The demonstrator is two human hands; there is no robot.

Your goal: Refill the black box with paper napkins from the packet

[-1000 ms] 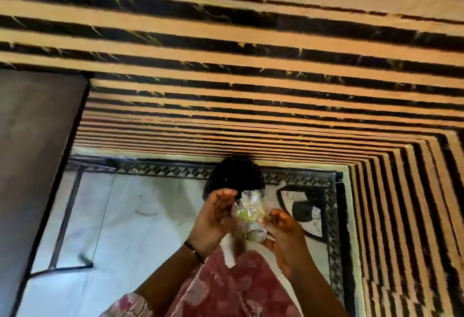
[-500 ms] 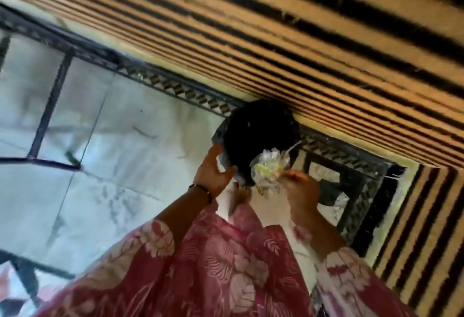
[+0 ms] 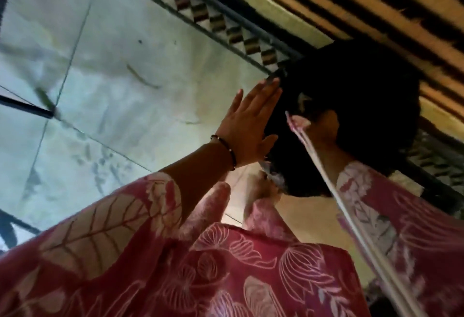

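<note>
The left hand [image 3: 247,125] is flat and wide open, pressed against the side of the black box [image 3: 351,115]. The right hand [image 3: 326,128] is dark against the box; its grip cannot be told. The box sits on the pale floor [image 3: 113,65].

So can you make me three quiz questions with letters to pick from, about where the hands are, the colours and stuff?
1. Where is the left hand?
A. flat against the side of the black box
B. on the floor
C. in a pocket

2. What colour is the sleeve?
A. blue
B. red with pale leaves and flowers
C. plain white

3. How are the left hand's fingers?
A. curled in a fist
B. pinching a napkin
C. stretched out straight

Answers: 1 A, the palm lies on the box's left side. 2 B, a red floral print shows. 3 C, the fingers are open and flat.
</note>
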